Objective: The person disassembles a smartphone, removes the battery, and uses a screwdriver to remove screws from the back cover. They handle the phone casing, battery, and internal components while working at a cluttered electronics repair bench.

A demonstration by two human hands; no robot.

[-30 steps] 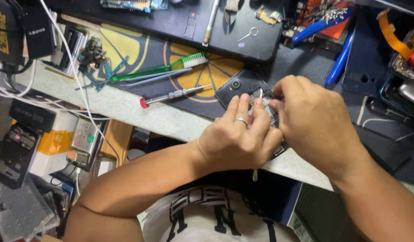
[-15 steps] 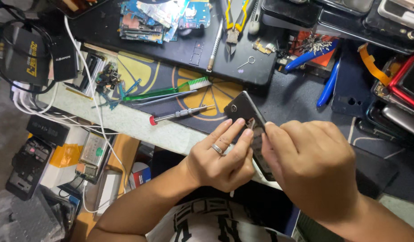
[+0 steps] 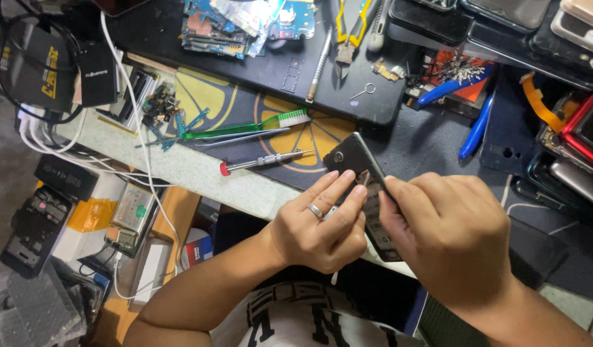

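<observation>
Both hands hold a dark mobile phone over the front edge of the workbench. My left hand, with a ring on one finger, has its fingers laid against the phone's left side. My right hand grips the phone's right edge and covers its lower part. The back cover with its round camera lens tilts up and away from the body. A red-capped screwdriver lies on the mat just left of the phone.
A green-handled toothbrush and tweezers lie beyond the screwdriver. Circuit boards, yellow-handled pliers, blue tools and several phones crowd the back. White cables hang off the left edge over drawers of parts.
The view has shifted so the bench sits lower in frame. The phone's back cover has lifted further from the body, and my left fingers have stretched out along it.
</observation>
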